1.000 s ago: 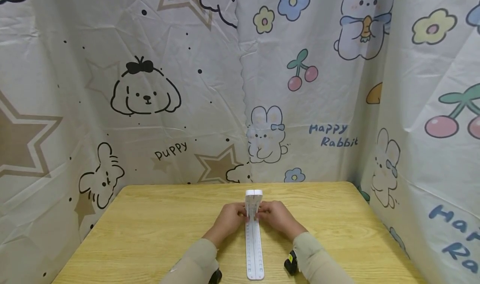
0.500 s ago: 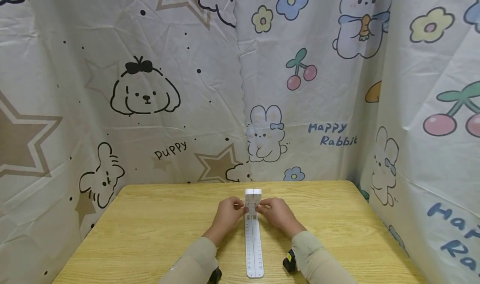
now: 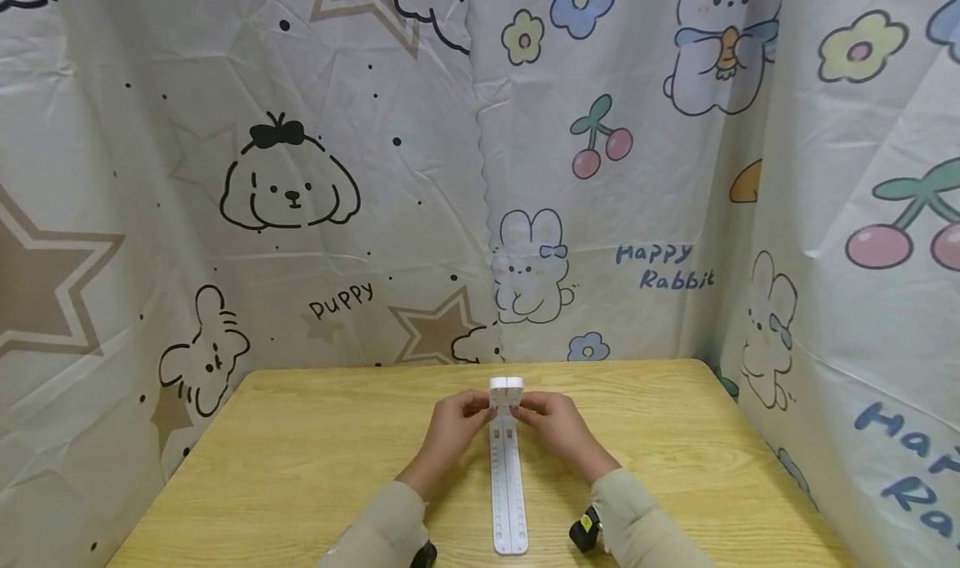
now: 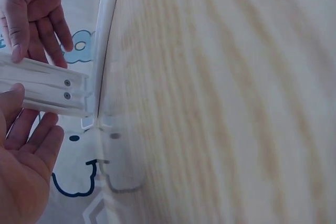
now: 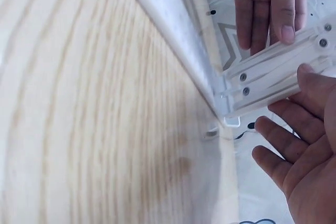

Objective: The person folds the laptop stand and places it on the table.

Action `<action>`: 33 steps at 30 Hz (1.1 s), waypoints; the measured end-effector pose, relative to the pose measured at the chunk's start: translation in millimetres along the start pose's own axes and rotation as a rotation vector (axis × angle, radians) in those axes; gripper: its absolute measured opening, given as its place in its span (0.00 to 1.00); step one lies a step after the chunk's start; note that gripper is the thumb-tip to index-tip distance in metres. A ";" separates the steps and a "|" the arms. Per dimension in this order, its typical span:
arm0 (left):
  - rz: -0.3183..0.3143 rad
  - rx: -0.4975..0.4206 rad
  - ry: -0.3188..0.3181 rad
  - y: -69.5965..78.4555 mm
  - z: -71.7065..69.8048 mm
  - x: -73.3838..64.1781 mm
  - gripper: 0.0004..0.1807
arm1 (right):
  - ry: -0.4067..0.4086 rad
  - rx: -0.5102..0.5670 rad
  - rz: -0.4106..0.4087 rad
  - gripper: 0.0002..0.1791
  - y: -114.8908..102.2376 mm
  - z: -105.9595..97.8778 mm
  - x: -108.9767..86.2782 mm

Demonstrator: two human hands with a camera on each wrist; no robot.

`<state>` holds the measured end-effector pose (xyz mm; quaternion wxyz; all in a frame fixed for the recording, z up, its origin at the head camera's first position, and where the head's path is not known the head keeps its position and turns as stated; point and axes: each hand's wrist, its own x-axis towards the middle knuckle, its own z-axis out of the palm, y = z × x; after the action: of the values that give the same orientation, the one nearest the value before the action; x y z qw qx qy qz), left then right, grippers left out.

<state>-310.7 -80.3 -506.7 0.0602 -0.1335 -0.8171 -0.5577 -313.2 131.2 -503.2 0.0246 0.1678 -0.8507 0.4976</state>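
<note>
A long white plastic strip [image 3: 510, 493] with rows of notches and a seam down its middle lies on the table, pointing away from me. At its far end stands a hinged white upright piece [image 3: 506, 393], which shows small screws in both wrist views. My left hand [image 3: 453, 426] pinches the upright's left edge between thumb and fingers. On the opposite edge, my right hand [image 3: 557, 426] pinches it the same way. In the left wrist view, the left thumb [image 4: 14, 98] lies on the face of the white piece. The right thumb [image 5: 310, 77] does likewise in the right wrist view.
The wood-grain table [image 3: 322, 451] has its far edge just beyond the upright. Printed curtains [image 3: 420, 176] surround it at the back and sides. A small black device with a yellow mark [image 3: 585, 528] sits at the right wrist, and another dark device [image 3: 424, 555] at the left.
The upright piece has tilted, its lower part lifting so that two brownish slots in the strip show. Both hands have shifted slightly upward with it, keeping to its edges.
</note>
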 end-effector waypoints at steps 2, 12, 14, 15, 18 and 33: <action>-0.016 -0.011 -0.016 1.6 -1.1 -0.6 0.08 | -0.017 0.007 0.000 0.12 -2.8 -1.3 -1.2; -0.073 0.020 -0.177 5.0 -14.2 -7.6 0.18 | -0.157 -0.017 -0.002 0.15 -2.0 -12.2 -8.5; -0.071 0.029 -0.210 3.7 -16.9 -8.2 0.19 | -0.186 -0.021 -0.005 0.17 0.6 -14.6 -9.2; -0.068 0.031 -0.224 2.9 -18.1 -8.6 0.20 | -0.197 -0.023 -0.004 0.18 1.5 -15.4 -9.7; -0.061 0.059 -0.257 0.9 -21.6 -10.4 0.22 | -0.212 -0.053 -0.004 0.22 3.3 -16.9 -11.0; -0.048 0.109 -0.424 -1.4 -32.7 -16.1 0.31 | -0.285 -0.056 -0.034 0.25 6.3 -21.8 -18.8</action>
<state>-297.3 -113.4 -499.8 -0.1192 -0.2251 -0.8433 -0.4732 -300.2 157.6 -501.4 -0.0834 0.2507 -0.8561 0.4443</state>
